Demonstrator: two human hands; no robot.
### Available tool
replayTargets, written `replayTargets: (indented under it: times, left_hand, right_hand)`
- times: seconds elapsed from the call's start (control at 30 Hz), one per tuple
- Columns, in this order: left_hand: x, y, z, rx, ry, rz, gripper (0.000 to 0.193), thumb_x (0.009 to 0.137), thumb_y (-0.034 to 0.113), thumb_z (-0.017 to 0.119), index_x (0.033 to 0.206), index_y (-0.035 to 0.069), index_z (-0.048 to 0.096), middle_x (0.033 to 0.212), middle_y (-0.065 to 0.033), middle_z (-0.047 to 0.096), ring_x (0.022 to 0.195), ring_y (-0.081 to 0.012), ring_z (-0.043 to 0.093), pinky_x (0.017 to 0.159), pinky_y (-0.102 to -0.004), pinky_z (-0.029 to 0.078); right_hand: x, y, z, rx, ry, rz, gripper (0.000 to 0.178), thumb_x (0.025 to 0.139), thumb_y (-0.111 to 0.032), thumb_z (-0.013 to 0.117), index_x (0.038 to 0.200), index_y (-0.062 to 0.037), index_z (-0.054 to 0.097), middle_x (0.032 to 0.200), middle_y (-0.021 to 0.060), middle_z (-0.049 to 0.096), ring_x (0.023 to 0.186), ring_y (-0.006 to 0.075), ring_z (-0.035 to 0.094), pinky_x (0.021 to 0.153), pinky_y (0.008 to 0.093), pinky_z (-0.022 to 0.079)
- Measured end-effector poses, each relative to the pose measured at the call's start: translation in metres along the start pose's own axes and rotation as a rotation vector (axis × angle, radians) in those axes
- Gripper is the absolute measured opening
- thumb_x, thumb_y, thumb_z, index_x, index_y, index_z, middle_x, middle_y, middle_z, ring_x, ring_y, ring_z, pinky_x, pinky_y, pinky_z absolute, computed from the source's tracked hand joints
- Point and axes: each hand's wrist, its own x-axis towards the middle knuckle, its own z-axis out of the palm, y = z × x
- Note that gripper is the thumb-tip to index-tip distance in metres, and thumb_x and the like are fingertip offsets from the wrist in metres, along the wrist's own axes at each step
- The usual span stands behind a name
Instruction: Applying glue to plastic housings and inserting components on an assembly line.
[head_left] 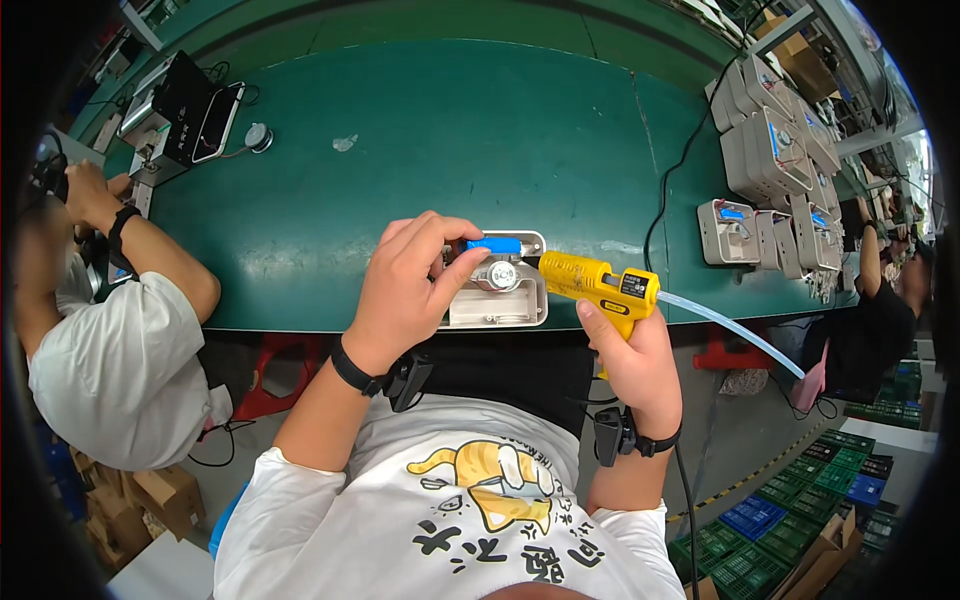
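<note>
A yellow hot glue gun (590, 283) is gripped in my right hand (640, 365), its nozzle at the upper right part of a light grey plastic housing (525, 305). A long translucent glue stick (735, 328) trails out of the gun's rear to the right. My left hand (420, 270) pinches a blue cylindrical battery (495, 244) at the housing's upper side. Just below the battery, a round silvery motor-like part (501, 275) sits inside the housing. My left fingers hide the housing's left portion.
Similar grey housings (770, 150) are stacked at the right of the green table (480, 130). A black cable (668, 180) crosses the tabletop. At the far left stands a black device (180, 115), near a co-worker's arm (165, 270). Another person (870, 320) is at the right edge.
</note>
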Motion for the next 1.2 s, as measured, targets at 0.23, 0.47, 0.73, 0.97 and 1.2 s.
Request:
replayTargets:
  times: [0.23,0.47,0.73,0.97,1.2]
  left_hand:
    - [0.001,0.006,-0.003,0.121,-0.068,0.057,0.014,0.094,0.016,0.079,0.104,0.008,0.073,0.083,-0.0026,0.064,0.07,-0.0186,0.058,0.083,-0.0386,0.049]
    - [0.004,0.009,-0.003,0.135,-0.029,-0.042,0.015,0.093,0.015,0.079,0.103,0.005,0.074,0.091,-0.0094,0.067,0.09,-0.0255,0.064,0.088,-0.0432,0.053]
    - [0.02,-0.001,-0.007,-0.123,-0.216,-0.308,0.016,0.093,0.005,0.078,0.107,-0.001,0.074,0.1,-0.0112,0.074,0.095,-0.0223,0.07,0.089,-0.0347,0.056]
    - [0.023,-0.014,-0.007,-0.25,-0.277,-0.367,0.014,0.094,0.007,0.077,0.106,-0.001,0.075,0.098,-0.0103,0.075,0.092,-0.0189,0.07,0.086,-0.0339,0.055]
    - [0.027,-0.018,-0.011,-0.28,-0.33,-0.361,0.013,0.096,0.006,0.076,0.106,-0.002,0.075,0.096,-0.0079,0.074,0.09,-0.0147,0.069,0.084,-0.0309,0.055]
  right_hand:
    - [-0.007,0.005,-0.008,0.136,-0.021,0.093,0.036,0.103,-0.028,0.073,0.123,0.0011,0.068,0.092,0.0018,0.07,0.073,0.0072,0.062,0.058,0.0228,0.048]
    - [0.01,0.007,-0.002,0.141,-0.03,0.119,0.036,0.103,-0.027,0.073,0.124,0.0016,0.068,0.091,0.0039,0.071,0.073,0.0076,0.063,0.055,0.0229,0.048]
    - [0.017,0.006,-0.002,0.051,-0.031,0.001,0.037,0.104,-0.026,0.071,0.127,0.002,0.067,0.09,0.0028,0.071,0.066,0.0074,0.06,0.055,0.0226,0.048]
    - [0.005,0.001,0.001,-0.015,-0.008,-0.015,0.036,0.104,-0.026,0.071,0.126,0.0018,0.068,0.087,0.0015,0.07,0.066,0.0067,0.06,0.055,0.0228,0.048]
    - [-0.002,0.008,-0.002,0.09,0.002,0.063,0.034,0.103,-0.026,0.072,0.123,0.0019,0.069,0.084,0.0009,0.069,0.062,0.006,0.057,0.054,0.0233,0.047]
